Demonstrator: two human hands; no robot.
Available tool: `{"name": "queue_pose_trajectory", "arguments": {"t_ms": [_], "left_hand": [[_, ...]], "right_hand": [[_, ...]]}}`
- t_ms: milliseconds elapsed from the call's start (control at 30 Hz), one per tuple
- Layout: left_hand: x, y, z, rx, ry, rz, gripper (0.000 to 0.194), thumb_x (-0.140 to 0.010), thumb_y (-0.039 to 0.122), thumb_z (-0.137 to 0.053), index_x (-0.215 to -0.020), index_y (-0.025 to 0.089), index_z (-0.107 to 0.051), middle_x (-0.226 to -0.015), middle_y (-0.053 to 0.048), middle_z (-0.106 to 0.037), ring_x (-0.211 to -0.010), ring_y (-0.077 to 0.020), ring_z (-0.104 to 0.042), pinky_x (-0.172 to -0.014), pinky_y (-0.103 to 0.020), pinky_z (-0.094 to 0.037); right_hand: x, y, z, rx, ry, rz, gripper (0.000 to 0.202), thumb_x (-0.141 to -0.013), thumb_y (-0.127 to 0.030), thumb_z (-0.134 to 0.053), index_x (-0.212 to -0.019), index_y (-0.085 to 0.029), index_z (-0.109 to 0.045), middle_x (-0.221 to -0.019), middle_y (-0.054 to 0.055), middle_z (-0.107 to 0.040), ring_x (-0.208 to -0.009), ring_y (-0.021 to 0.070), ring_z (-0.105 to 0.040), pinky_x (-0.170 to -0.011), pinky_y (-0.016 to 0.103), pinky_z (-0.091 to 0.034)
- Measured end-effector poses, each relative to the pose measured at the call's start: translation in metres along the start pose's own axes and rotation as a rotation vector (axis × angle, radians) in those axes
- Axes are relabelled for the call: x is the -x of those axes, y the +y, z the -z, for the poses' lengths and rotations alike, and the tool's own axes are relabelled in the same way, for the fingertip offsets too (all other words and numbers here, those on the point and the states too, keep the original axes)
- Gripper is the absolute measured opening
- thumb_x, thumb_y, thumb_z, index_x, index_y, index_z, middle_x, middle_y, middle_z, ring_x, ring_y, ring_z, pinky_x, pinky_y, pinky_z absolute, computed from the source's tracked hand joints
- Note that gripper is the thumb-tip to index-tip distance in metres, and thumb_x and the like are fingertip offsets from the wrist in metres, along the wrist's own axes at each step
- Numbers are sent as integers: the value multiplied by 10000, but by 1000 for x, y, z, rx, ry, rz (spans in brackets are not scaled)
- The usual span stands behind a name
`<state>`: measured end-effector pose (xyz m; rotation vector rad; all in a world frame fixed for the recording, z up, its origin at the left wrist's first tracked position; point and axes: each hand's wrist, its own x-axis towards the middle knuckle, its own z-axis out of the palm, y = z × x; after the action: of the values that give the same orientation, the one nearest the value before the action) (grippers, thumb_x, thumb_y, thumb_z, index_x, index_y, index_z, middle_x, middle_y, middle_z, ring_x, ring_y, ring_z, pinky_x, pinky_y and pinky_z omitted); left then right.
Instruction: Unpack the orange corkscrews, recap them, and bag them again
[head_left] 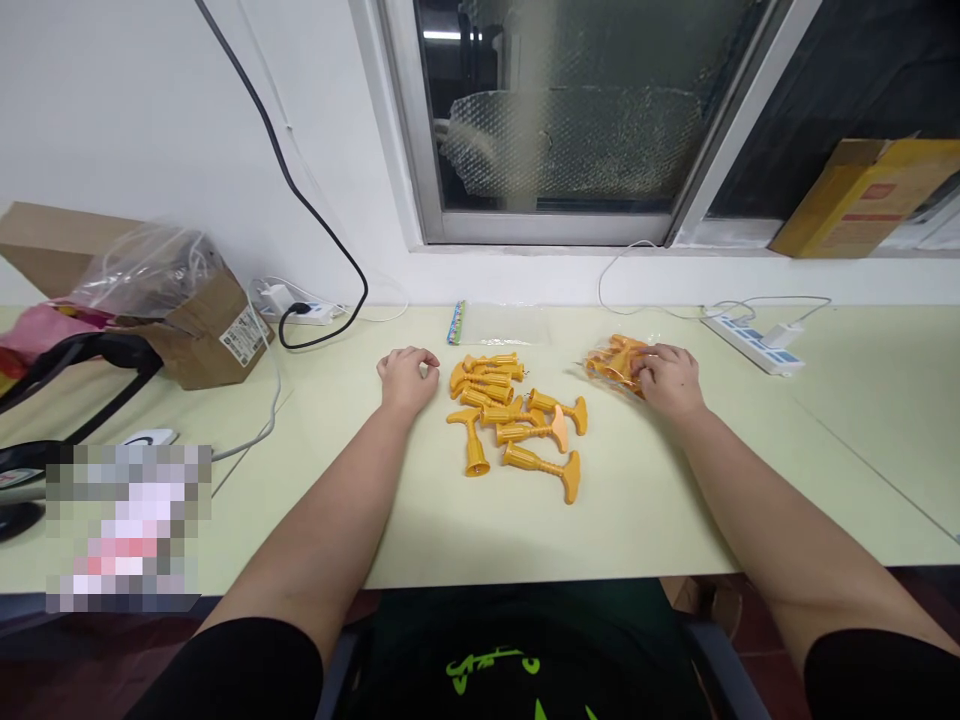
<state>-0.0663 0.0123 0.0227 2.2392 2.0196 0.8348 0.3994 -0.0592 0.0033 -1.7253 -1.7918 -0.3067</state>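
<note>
Several orange-yellow plastic pieces with T-shaped handles (474, 440) lie in a loose pile on the pale green table (480, 545). Just left of the pile, my left hand (406, 380) rests on the table with its fingers curled and slightly apart, holding nothing. To the right of the pile, my right hand (671, 380) has its fingers on a clear plastic bag of orange pieces (615, 362), gripping its right side. Behind the pile lies a flat clear bag (502, 325) with a colourful strip at its left end.
At the left are an open cardboard box (202, 345) with plastic wrap, a black curved frame (112, 350) and cables. Power strips (754, 343) lie near the wall on both sides. A yellow carton (862, 200) leans by the window.
</note>
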Motion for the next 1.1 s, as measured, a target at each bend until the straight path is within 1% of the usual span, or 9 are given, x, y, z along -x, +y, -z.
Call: {"name": "queue_pose_trajectory", "arguments": {"t_ms": [67, 133, 200, 367, 467, 567, 767, 933, 1100], "left_hand": [[-1, -2, -1, 17, 7, 2, 194, -868, 229, -547, -931, 257, -728, -1066, -63, -731, -1203, -296, -577, -1116, -471, -331], [-1, -3, -2, 29, 11, 0, 190, -864, 230, -551, -923, 256, -729, -1068, -63, -731, -1193, -298, -584, -1106, -474, -342], [-2, -4, -2, 25, -2, 7, 187, -864, 229, -553, -922, 255, -729, -1068, -62, -733, -1184, -296, -590, -1099, -469, -351], [-2, -3, -2, 15, -24, 24, 185, -870, 233, -556, -930, 255, -730, -1087, -62, -737, -1183, -299, -595, -1080, -467, -369], [-2, -3, -2, 24, -33, 28, 184, -867, 232, -558, -924, 260, -731, -1095, -58, -740, -1181, -302, -598, -1081, -472, -371], [-3, -3, -3, 30, -38, 27, 182, -863, 232, -560, -920, 262, -730, -1084, -56, -744, -1174, -300, -604, -1085, -473, -370], [-10, -5, -6, 37, -63, 46, 176, -848, 240, -573, -918, 264, -733, -1087, -55, -750, -1177, -303, -610, -1089, -471, -377], [-13, -9, -10, 56, -77, 45, 183, -829, 253, -579, -908, 271, -743, -1091, -48, -759, -1171, -311, -621, -1070, -477, -401], [-13, -9, -11, 71, -77, 45, 195, -825, 253, -576, -919, 271, -746, -1088, -47, -764, -1158, -310, -630, -1065, -489, -408]], "right_hand": [[0, 2, 4, -63, -36, 36, 183, -864, -297, -565, -949, -234, -714, -1208, 119, -710, -1198, 356, -596, -1104, 575, -400], [-1, 1, 7, -139, -156, 154, 300, -832, -401, -655, -1073, -227, -691, -1229, 138, -689, -1173, 349, -610, -1066, 515, -451], [-2, -1, 8, -175, -262, 241, 393, -789, -443, -717, -1105, -214, -669, -1211, 148, -678, -1151, 343, -619, -1022, 476, -486], [-6, -5, 3, -167, -244, 262, 132, -851, -346, -623, -855, -218, -658, -1188, 144, -672, -1130, 324, -644, -989, 482, -515], [-7, -10, 7, -196, -214, 287, 122, -858, -327, -615, -785, -231, -638, -1163, 130, -695, -1127, 337, -661, -997, 521, -520], [-10, -23, 22, -242, -208, 293, 95, -871, -317, -621, -823, -237, -642, -1097, 125, -723, -1090, 325, -682, -962, 489, -541], [-23, -55, 69, -230, -105, 111, 98, -869, -318, -640, -901, -241, -692, -974, 73, -760, -880, 276, -705, -778, 411, -558], [-30, -81, 95, -298, -220, 81, 92, -861, -337, -678, -872, -247, -692, -860, 33, -755, -783, 240, -723, -636, 333, -538], [-38, -109, 108, -340, -243, 98, 152, -857, -379, -724, -832, -241, -664, -712, 15, -711, -616, 205, -680, -551, 308, -517]]}}
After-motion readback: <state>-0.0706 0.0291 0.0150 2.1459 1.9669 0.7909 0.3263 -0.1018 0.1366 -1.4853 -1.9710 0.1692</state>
